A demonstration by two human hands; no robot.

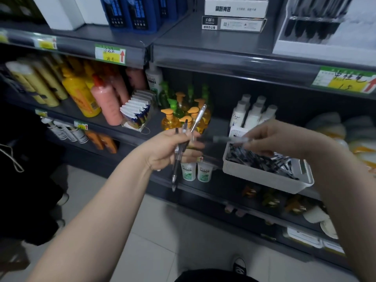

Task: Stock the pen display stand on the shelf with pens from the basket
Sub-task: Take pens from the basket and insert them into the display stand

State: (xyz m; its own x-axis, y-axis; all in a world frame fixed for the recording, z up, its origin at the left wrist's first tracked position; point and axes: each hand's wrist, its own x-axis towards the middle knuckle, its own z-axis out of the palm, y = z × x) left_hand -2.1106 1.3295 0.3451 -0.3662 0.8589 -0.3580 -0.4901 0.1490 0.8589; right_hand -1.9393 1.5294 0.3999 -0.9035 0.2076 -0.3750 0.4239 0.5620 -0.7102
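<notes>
Head view: left hand [165, 148] grips several pens [177, 165]; right hand [284, 137] pinches one pen [227, 139] by the basket [262, 178], probably adding it next.

L hand [165, 149] grips pens [176, 166], R hand [284, 137] pinches a pen [223, 139], arms fwd.

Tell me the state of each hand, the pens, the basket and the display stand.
left hand: grips a bundle of pens, fanned.
right hand: pinches a single pen, held level.
basket: holds many loose pens.
pen display stand: holds dark pens.
</notes>
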